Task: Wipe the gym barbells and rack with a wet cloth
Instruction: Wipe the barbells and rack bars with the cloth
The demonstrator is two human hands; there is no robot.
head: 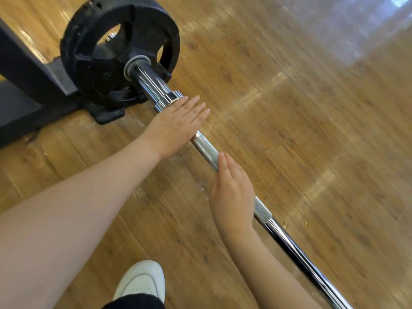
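A chrome barbell [206,148] runs from upper left to lower right above the wooden floor, with a black weight plate [100,41] on its far end. My left hand [176,124] lies flat over the bar just below the collar, fingers straight. My right hand [233,195] lies over the knurled section further down, fingers straight and together. No cloth shows in either hand.
A dark rack frame [24,70] with a black foot [107,113] stands at the left behind the plate. A white shoe [142,282] shows at the bottom centre. The wooden floor [312,130] stretches to the right.
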